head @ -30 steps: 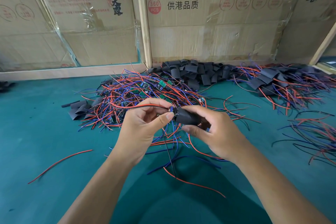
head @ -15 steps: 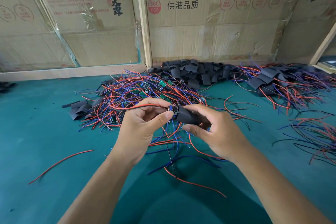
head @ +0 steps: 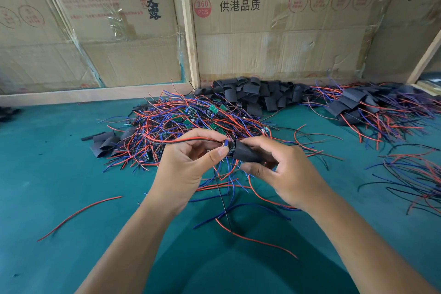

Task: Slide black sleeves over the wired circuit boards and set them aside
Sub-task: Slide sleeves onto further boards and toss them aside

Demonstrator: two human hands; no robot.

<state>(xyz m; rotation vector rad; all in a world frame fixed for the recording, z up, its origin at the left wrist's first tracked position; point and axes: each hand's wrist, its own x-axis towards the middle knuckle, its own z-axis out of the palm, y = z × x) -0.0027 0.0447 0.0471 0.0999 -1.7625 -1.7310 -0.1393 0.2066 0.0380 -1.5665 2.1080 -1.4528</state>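
Both hands (head: pixel 238 165) around one half-sleeved circuit board (head: pixel 228 147)

In front of me the middle cardboard box (head: pixel 274 38) carried black characters 供港品质; to their left a red round stamp (head: pixel 202 7) read 360 PCS; the left cardboard box (head: pixel 107 31) bore the black brush characters 天露 (head: pixel 154 10) beside a small red seal; its faint red lines of print above were too washed out for me to read.

Assembly workshop: wired boards (head: pixel 191 117), sleeve pile (head: pixel 257 93), cardboard cartons (head: pixel 274 43)
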